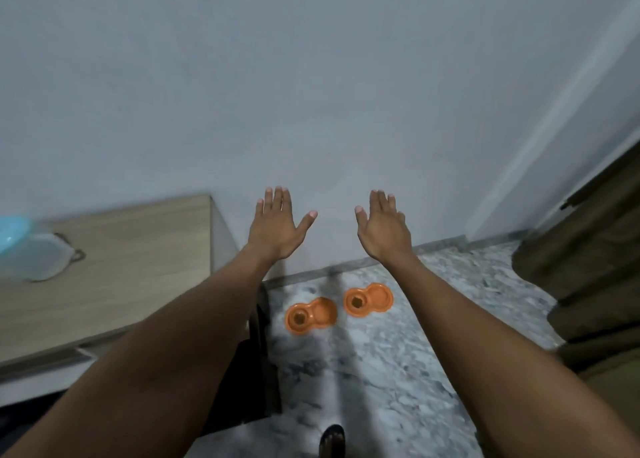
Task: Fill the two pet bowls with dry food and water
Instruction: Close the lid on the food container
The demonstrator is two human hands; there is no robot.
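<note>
1. Our left hand (277,227) and right hand (381,230) are stretched forward side by side, apart, backs up, fingers straight and spread, holding nothing.
2. Both orange double pet bowls lie on the marbled floor (398,371) well below the hands, touched by neither.
3. We see the left pet bowl (311,315) beneath the gap between our forearms, nearer the left arm; the right pet bowl (369,301) sits just beside it, closer to the right forearm.
4. Each shows brown dry food in its left well; we cannot tell whether the other wells hold water.
5. A wooden table (138,267) stands at our left.
</note>
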